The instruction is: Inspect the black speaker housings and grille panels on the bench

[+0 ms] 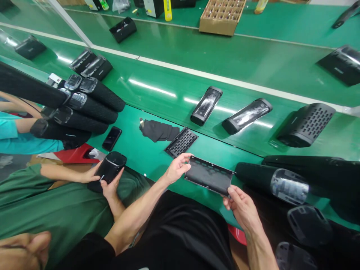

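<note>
Head view, the only one. Your left hand (177,168) pinches the far-left end of a black panel (209,175), thumb laid over the rim; your right hand (240,204) grips the lower right corner, thumb on top and fingers beneath. Both grips are narrow, closed on the panel's thin edge. The panel is off the green table (140,155), in front of your body, long side slanting down to the right, its broad face turned toward you. Small pale tabs show along both long edges.

To handle it well: pinch at the ends, as you do, and spare the tabs. Steady, even pressure from both thumbs — a thin piece like this would probably flex if twisted. Mind the right end; dark housings (251,178) stand just beside it and could catch a corner.

Beyond your left hand, a slotted panel (182,142) lies on the table, with fanned black sheets (160,130) next to it. Further left — a phone (111,138), and a co-worker's hands around a black speaker (111,165). Whether the panel's face is lined, you cannot tell from here.
</note>
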Available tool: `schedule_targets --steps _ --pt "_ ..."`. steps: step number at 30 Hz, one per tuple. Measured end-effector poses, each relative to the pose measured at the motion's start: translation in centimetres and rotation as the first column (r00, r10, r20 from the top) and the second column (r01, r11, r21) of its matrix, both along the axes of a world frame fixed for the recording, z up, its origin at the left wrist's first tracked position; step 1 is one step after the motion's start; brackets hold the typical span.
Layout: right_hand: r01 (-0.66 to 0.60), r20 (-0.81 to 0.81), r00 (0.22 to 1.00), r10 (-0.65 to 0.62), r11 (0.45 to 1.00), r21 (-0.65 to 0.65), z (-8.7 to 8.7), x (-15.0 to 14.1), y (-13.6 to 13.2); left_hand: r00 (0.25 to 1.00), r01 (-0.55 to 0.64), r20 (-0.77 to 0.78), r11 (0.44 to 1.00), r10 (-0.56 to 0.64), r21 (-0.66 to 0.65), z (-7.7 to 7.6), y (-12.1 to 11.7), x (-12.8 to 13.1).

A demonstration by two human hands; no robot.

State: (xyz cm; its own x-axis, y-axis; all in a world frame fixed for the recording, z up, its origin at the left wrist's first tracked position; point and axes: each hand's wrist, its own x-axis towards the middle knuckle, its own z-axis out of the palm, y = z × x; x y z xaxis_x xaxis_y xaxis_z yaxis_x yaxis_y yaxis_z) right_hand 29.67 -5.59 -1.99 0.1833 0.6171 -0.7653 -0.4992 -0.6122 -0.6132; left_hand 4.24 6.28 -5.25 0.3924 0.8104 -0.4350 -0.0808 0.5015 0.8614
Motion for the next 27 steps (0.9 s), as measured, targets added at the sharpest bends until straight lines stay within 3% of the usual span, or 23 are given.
schedule_targets --steps 9,27 --pt "-0.026 -0.027 0.999 0.027 0.999 0.036 -0.31 0.09 -0.48 1.0 -0.014 -0.026 1.0 0.015 0.02 -0.71 0.1 0.08" --pt "-0.025 -0.008 1.0 0.025 0.999 0.02 -0.6 -0.36 0.28 0.997 -0.021 -0.068 0.999 0.023 0.037 -0.36 0.71 0.14"
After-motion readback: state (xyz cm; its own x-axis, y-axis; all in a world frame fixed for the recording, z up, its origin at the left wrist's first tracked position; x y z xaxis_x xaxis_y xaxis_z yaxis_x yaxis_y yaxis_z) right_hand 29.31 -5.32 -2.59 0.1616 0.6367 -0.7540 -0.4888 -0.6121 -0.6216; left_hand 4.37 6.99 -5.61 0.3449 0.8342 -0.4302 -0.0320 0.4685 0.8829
